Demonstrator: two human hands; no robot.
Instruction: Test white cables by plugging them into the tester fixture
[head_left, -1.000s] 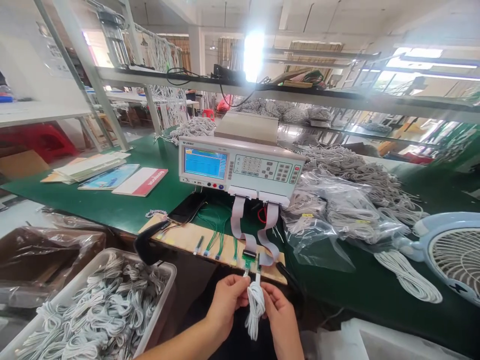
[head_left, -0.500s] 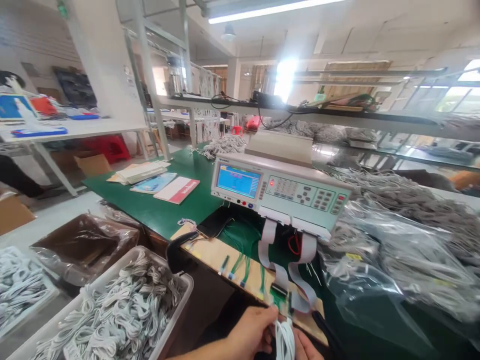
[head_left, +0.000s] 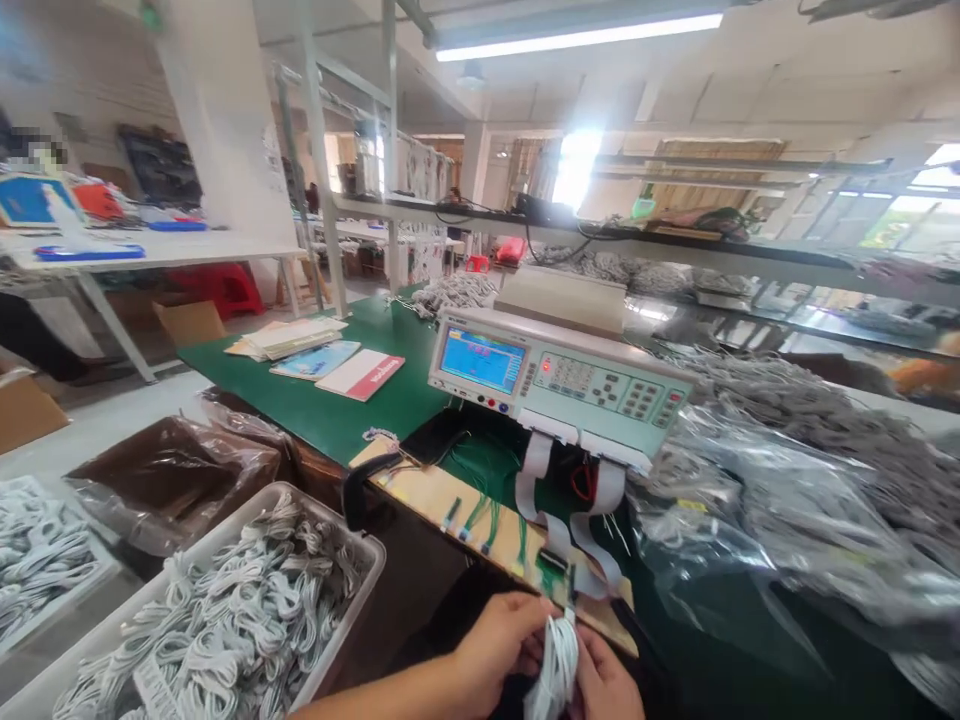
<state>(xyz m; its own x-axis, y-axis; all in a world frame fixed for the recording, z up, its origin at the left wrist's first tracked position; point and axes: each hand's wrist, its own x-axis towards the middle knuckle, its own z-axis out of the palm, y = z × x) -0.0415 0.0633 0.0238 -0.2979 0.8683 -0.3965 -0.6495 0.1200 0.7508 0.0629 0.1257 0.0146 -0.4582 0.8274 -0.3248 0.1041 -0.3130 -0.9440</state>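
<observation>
A coiled bundle of white cable is held between my two hands near the bottom of the view. My left hand closes on its left side, thumb and forefinger at the upper end. On the other side, my right hand grips the cable with bent fingers. The bundle's upper end lies close to a green circuit board on a wooden board; whether they are joined I cannot tell. Grey ribbon cables run from there up to a bench tester with a lit blue screen.
A plastic bin full of coiled cables stands at lower left, beside a lined carton. Booklets lie on the green table. Bagged cable bundles fill the right side. A shelf crosses above the tester.
Both hands and the cable bundle have shifted slightly up in the view, and the bundle leans more to the lower left. The camera view has moved a little.
</observation>
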